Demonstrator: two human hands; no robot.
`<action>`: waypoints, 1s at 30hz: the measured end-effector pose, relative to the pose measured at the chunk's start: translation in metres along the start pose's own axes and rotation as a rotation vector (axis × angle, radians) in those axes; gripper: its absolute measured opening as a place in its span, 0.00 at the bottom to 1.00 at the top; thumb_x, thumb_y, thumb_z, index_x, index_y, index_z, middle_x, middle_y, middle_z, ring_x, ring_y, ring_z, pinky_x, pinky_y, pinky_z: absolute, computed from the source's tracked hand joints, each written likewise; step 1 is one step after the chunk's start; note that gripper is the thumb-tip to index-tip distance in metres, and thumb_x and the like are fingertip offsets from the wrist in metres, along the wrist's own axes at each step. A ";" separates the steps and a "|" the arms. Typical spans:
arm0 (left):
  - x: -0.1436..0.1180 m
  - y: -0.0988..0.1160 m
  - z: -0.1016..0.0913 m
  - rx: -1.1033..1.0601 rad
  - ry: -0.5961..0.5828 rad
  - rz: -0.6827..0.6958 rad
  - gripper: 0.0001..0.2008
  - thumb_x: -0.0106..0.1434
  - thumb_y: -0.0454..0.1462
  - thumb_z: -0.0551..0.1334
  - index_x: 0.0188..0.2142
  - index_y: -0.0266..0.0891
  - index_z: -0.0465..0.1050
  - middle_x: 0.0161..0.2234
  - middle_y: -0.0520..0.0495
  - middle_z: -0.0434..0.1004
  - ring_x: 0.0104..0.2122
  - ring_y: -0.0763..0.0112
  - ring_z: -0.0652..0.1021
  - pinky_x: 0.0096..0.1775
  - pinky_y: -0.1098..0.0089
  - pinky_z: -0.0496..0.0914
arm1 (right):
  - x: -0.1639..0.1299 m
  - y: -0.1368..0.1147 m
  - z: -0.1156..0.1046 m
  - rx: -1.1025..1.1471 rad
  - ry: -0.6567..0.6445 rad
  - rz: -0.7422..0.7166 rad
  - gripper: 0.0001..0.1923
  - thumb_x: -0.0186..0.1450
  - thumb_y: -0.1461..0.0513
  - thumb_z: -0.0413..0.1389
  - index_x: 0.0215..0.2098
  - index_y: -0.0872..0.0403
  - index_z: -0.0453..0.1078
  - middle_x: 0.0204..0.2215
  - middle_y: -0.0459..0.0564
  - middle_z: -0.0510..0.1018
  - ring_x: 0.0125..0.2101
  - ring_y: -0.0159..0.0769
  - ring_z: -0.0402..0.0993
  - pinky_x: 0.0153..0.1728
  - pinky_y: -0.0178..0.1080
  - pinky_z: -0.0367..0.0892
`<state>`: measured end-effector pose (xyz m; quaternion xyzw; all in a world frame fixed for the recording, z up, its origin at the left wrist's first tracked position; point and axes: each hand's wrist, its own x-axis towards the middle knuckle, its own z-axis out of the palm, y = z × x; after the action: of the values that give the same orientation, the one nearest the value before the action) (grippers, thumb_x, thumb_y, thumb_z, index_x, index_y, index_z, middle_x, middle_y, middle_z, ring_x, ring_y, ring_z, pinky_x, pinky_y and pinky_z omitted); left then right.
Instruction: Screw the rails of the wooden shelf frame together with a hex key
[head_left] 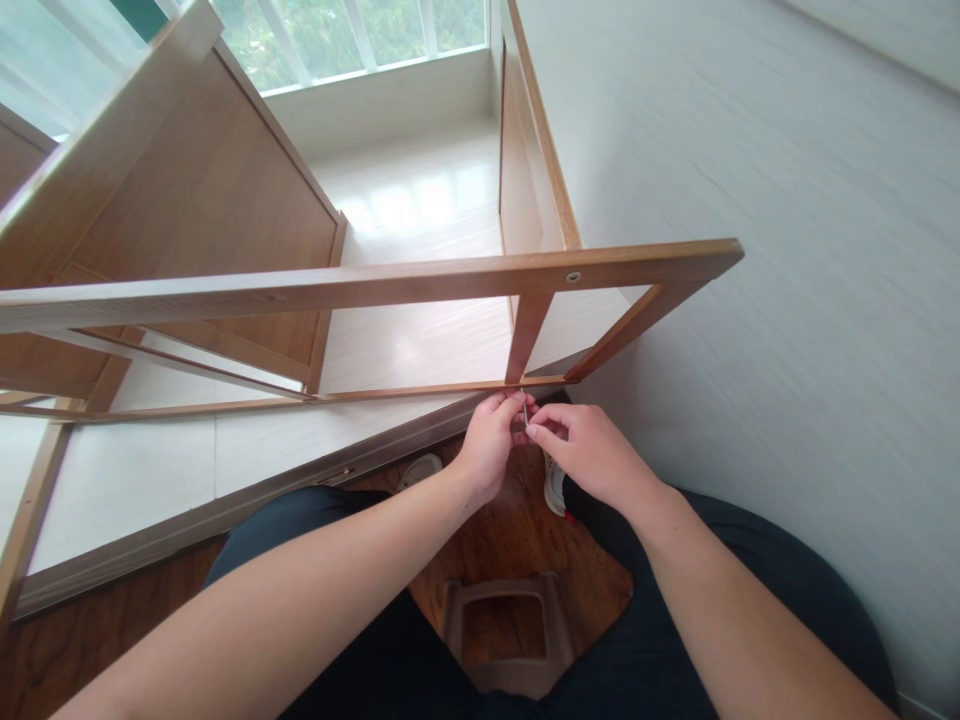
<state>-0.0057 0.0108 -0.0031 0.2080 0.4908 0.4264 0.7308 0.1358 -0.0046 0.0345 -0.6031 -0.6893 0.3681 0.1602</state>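
Just below the lower rail of a wooden frame [420, 392], my two hands meet at a thin metal rod [525, 410], shaped much like a hex key. My left hand [491, 440] is closed, thumb and fingers pinched by the rod's upper part. The fingertips of my right hand [581, 440] pinch its lower end. A short crosspiece [529, 335] joins the frame's rails right above my fingers. On the frame's upper rail sits a round metal bolt head [574, 277]. What the rod's tip touches is too small to tell.
Behind the frame stand a large wooden panel [217, 190] on the left and another upright panel [532, 150]. A white wall [810, 300] rises at the right. A pale raised ledge [150, 480] borders the dark wood floor. Between my legs is a brown stool [559, 630].
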 end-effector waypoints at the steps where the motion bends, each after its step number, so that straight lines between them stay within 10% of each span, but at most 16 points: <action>1: 0.000 0.000 0.000 0.003 0.001 -0.001 0.13 0.55 0.43 0.70 0.33 0.36 0.75 0.31 0.49 0.75 0.29 0.74 0.74 0.30 0.73 0.67 | 0.000 0.000 -0.001 -0.004 -0.003 -0.003 0.12 0.68 0.61 0.54 0.33 0.49 0.79 0.31 0.47 0.84 0.32 0.37 0.77 0.34 0.35 0.65; 30: 0.001 0.000 0.002 0.050 -0.010 0.031 0.13 0.57 0.44 0.67 0.30 0.36 0.71 0.27 0.52 0.69 0.24 0.75 0.70 0.25 0.73 0.65 | 0.006 0.007 0.015 0.174 -0.096 0.084 0.12 0.72 0.60 0.49 0.37 0.50 0.74 0.37 0.49 0.83 0.34 0.37 0.76 0.34 0.36 0.62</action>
<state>-0.0040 0.0115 -0.0032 0.2357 0.4944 0.4244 0.7210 0.1295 -0.0037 0.0178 -0.5971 -0.6356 0.4615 0.1630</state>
